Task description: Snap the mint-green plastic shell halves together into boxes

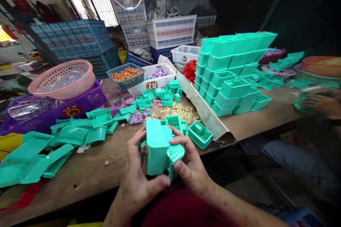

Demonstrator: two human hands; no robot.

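Observation:
Between my two hands is a turquoise plastic toy part, box-shaped with a rounded piece jutting from its right side. My left hand wraps its left side, thumb along the bottom. My right hand grips the jutting piece between thumb and fingers. Just beyond, a turquoise tray-like part lies on the table, with more turquoise parts partly hidden behind my hands. Cream-coloured plastic frames are spread past them.
Turquoise boxes stand in a tall stack at right, behind a cardboard divider. Turquoise panels are heaped at left. Baskets hold orange pieces and purple pieces. Another person's hand works at far right.

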